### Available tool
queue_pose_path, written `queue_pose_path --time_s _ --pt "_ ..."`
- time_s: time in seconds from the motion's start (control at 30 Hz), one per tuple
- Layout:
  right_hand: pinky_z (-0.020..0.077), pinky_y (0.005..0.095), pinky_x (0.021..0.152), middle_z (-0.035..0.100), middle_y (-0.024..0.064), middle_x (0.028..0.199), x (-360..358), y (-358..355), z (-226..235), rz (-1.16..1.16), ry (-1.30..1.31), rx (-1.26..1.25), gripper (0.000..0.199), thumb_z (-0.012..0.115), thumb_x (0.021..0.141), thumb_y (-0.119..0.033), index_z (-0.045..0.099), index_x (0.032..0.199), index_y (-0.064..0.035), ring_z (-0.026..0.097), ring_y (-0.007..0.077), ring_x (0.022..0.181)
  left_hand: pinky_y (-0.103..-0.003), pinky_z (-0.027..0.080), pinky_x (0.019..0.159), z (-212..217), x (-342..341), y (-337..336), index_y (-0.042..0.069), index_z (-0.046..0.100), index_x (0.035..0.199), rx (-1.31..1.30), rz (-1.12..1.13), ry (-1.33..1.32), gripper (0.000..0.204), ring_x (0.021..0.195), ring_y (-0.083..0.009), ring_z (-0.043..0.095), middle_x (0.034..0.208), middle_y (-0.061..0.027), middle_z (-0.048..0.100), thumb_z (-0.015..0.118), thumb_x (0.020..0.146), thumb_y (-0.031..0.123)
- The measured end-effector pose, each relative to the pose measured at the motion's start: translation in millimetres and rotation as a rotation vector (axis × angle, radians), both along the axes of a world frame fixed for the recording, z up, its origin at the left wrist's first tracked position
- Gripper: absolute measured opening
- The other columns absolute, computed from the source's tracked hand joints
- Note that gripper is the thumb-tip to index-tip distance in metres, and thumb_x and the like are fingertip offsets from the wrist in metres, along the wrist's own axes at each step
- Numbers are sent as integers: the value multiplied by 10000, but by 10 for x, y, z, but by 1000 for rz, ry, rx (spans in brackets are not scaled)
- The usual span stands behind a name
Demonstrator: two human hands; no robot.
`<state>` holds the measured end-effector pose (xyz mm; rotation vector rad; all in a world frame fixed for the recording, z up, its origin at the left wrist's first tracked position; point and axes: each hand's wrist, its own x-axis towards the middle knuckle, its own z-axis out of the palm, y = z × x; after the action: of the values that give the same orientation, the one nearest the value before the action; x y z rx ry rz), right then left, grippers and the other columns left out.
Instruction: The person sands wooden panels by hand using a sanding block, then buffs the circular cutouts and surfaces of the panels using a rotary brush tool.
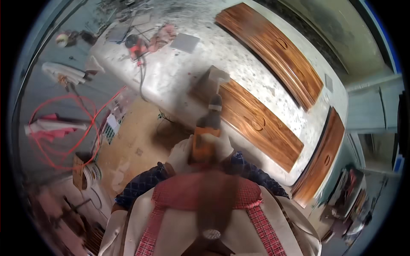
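An orange and black hand-held power tool is in front of my body, its dark nose pointing away from me. My right hand, in a pale glove, is closed round the tool's body. On the other side my left hand, gloved too, is closed against it. From the nose a thin pale shaft reaches a flat greyish piece over the far left end of a wooden panel. Blur hides whether that piece touches the wood. The panel lies flat and has a round carved ring.
The panel rests on a spotted, pale-covered table. More wooden panels lie at the back and right edge. A red corded tool, a crumpled pink cloth and a grey sheet lie far left. A red hose loops at left.
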<state>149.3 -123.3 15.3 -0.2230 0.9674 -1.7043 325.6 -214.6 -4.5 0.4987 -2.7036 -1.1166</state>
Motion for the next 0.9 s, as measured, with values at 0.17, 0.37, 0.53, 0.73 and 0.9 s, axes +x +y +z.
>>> queue_pose_path --time_s 0.17,0.37,0.53,0.73,0.9 --pt "551 331 725 629 86 1013 -235 509 -567 -264 -115 12 481 641 864 -10 471 1313 -42 650 191 865 -485 493 862 -375 -646 29 -84 292 1468 -33 -228 -248 914 998 -396 611 1076 -217 642 752 764 273" --pt "569 385 802 636 132 1095 -24 1049 -790 -557 12 113 374 618 932 -119 522 1271 5 655 239 958 -449 490 859 -321 -925 243 -51 225 1522 -156 -587 -433 989 964 -356 619 1019 -192 645 744 706 158" --pt "563 380 849 622 129 1144 26 1123 -673 -690 -213 109 398 634 931 -115 510 1299 -30 643 259 1012 -432 519 800 -331 -1028 299 -64 208 1520 -167 -702 -395 997 931 -368 641 999 -205 658 741 702 140" --pt "584 403 804 644 126 1120 -38 1045 -755 -697 -273 36 375 652 928 -101 535 1280 -49 663 275 975 -472 536 793 -254 -1102 185 -69 251 1498 -246 -732 -390 821 921 -380 670 1045 -220 666 625 798 139" --pt "584 433 801 659 141 1118 -1 913 -775 -659 -258 -9 381 645 938 -146 550 1287 -25 672 279 983 -468 531 857 -109 -1085 72 -33 199 1540 -283 -742 -467 892 999 -376 659 1102 -224 657 657 785 99"
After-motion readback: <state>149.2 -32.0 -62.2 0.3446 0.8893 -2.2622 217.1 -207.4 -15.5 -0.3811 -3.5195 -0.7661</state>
